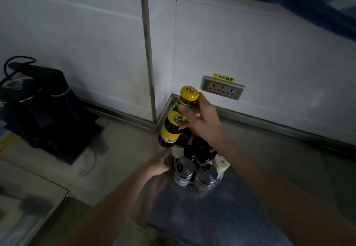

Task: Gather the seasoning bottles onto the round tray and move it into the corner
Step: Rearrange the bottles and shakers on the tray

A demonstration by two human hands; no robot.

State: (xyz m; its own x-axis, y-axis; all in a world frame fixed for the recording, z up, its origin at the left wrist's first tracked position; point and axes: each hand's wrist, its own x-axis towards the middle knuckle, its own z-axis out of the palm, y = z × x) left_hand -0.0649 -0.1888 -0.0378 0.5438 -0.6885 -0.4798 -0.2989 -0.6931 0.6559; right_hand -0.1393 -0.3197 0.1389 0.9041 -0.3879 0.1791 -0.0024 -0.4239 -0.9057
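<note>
While the right hand [200,118] grips the tilted brown yellow-capped sauce bottle [176,118] above the crowded round tray [217,181], near the corner, the left hand [159,164] curls on its rim. Next, I judge: seat it upright gently.

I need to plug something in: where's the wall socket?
In the head view, the wall socket sits low on the right-hand wall, just right of the corner, below a yellow sticker and behind the yellow-capped bottle.
</note>
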